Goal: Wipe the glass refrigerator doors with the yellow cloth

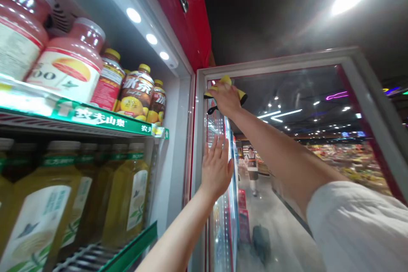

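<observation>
The open glass door (287, 93) of a drinks fridge stands before me, framed in grey. High in its hinge-side corner, my right hand (225, 97) presses a yellow cloth (242, 94) with a black edge against the pane. A black loop of the cloth hangs below the fingers. Lower down, my left hand (217, 168) lies flat against the glass beside the door frame, fingers stretched and holding nothing. Its palm side is hidden from me.
On the left, the fridge's upper shelf (127, 123) carries large pink juice bottles (68, 59) and iced tea bottles (137, 89). Below stand several yellow-green tea bottles (127, 195). Through the glass, a person (252, 165) stands in the aisle, with produce displays (344, 157) to the right.
</observation>
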`<state>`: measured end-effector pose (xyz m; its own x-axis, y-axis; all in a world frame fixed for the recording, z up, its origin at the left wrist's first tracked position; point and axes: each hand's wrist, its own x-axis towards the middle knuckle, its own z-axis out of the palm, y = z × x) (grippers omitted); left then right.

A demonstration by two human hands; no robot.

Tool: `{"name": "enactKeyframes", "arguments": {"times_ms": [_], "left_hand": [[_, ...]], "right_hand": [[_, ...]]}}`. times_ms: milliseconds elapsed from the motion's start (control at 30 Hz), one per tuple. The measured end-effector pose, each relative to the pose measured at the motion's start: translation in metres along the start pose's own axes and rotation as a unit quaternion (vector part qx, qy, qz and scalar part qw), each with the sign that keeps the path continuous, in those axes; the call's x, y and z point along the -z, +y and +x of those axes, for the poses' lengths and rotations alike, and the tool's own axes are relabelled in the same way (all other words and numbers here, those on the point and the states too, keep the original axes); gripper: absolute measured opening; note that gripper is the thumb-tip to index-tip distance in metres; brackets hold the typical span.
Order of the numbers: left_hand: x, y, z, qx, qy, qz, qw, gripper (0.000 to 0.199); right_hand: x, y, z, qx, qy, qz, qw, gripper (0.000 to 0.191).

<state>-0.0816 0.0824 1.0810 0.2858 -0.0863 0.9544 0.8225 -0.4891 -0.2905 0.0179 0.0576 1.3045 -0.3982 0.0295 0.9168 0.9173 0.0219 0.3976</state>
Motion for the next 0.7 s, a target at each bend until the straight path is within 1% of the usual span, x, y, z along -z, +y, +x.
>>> {"name": "enactKeyframes", "arguments": {"times_ms": [100,167,200,267,300,400,433,467,533,633,700], "left_hand": [[0.002,-0.003,-0.007,-0.007,-0.008,0.004,1.000,0.061],[0.004,-0.004,-0.010,-0.010,-0.013,0.007,1.000,0.059],[0.005,-0.004,-0.012,-0.011,-0.015,0.008,1.000,0.059],[0.006,-0.003,-0.014,-0.010,-0.013,0.008,1.000,0.062],[0.007,-0.002,-0.015,-0.011,-0.011,0.006,1.000,0.064],[0.007,0.000,-0.018,-0.012,-0.008,-0.001,1.000,0.069],[0.007,0.000,-0.019,-0.011,-0.009,-0.002,1.000,0.069],[0.006,0.001,-0.020,-0.010,-0.012,-0.003,1.000,0.068],[0.006,0.003,-0.022,-0.006,-0.018,0.001,1.000,0.067],[0.007,0.004,-0.027,-0.005,-0.028,0.012,1.000,0.065],[0.009,0.003,-0.030,-0.012,-0.033,0.018,0.999,0.064]], "right_hand": [[-0.001,-0.005,0.023,-0.008,0.001,0.014,1.000,0.039],[0.001,-0.007,0.030,-0.022,0.005,0.025,0.999,0.040],[0.003,-0.008,0.029,-0.028,0.006,0.031,0.999,0.040],[0.004,-0.010,0.018,-0.035,0.005,0.040,0.999,0.040],[0.005,-0.011,0.009,-0.024,0.001,0.042,0.999,0.040],[0.007,-0.009,-0.017,0.058,-0.021,0.047,0.997,0.032],[0.007,-0.006,-0.021,0.086,-0.027,0.051,0.995,0.029],[0.007,-0.004,-0.021,0.101,-0.030,0.055,0.993,0.026],[0.006,0.000,-0.011,0.084,-0.023,0.062,0.994,0.026],[0.003,-0.003,0.012,0.020,0.000,0.068,0.997,0.031],[0.001,-0.009,0.015,-0.001,0.008,0.076,0.997,0.034]]}}
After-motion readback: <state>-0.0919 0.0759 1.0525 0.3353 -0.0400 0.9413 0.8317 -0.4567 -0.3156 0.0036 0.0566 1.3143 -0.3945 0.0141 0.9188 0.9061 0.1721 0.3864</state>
